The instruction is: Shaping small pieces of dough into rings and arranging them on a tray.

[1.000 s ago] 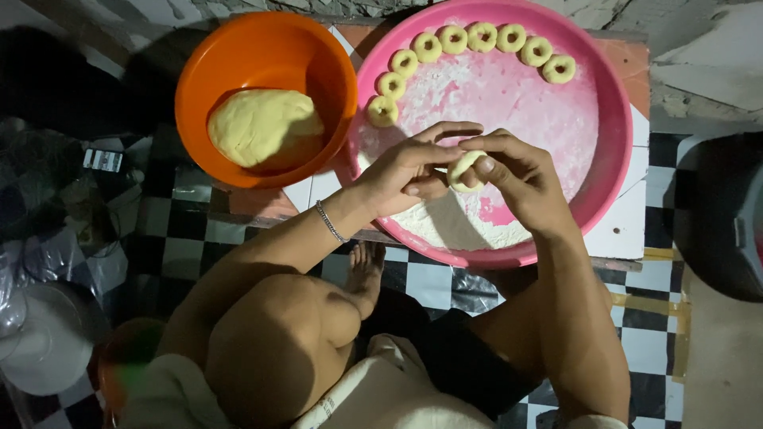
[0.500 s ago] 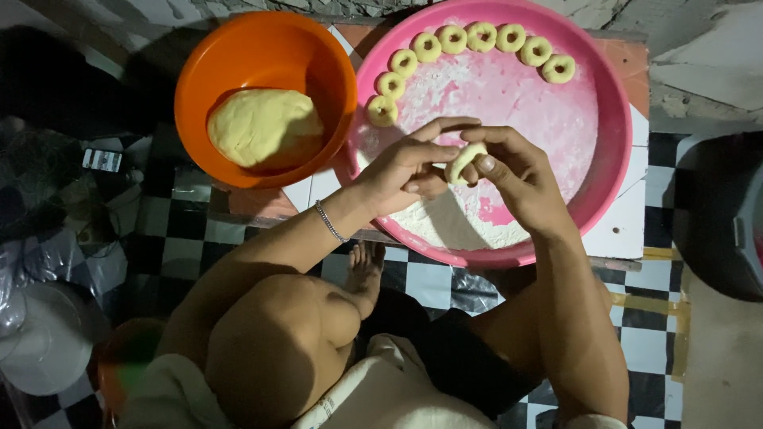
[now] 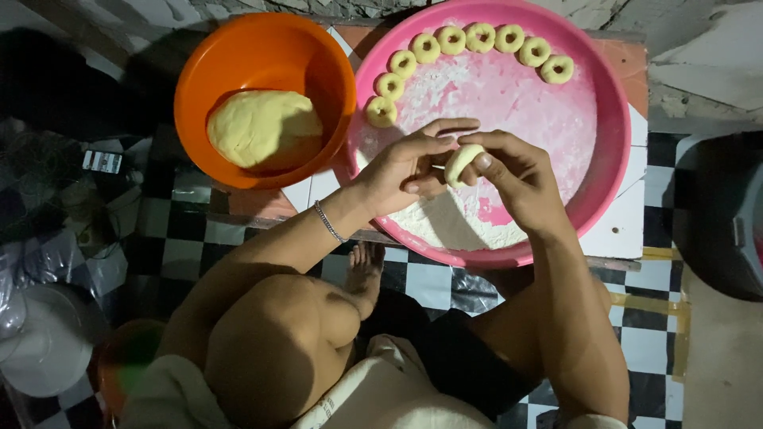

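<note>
Both hands work over a round pink plastic tray [image 3: 604,111], dusted white with flour. The left hand [image 3: 401,167] and right hand [image 3: 517,179] meet near the tray's middle, fingers curled narrow around one small pale-yellow piece of dough [image 3: 461,161] — pinched between the fingertips of both hands and held just above the floured surface. The left index finger lies stretched over the top of the piece; the right thumb presses against its side. A thin silver chain bracelet [image 3: 327,222] sits on the left wrist.

Along the tray's far rim, a curved row of seven small ring-shaped dough pieces [image 3: 465,40] — pale yellow, each with a hole in the centre, lying side by side, some touching. They are well apart from the hands.

Just left of the tray, touching its edge, stands a round orange plastic bowl [image 3: 238,56] holding a large smooth lump of yellow dough [image 3: 265,129].

Tray and bowl rest on a low tiled surface [image 3: 628,230]. Below, a black-and-white chequered floor [image 3: 421,282]; the person's bare knee [image 3: 278,342] and foot [image 3: 366,266] show beneath the arms.
</note>
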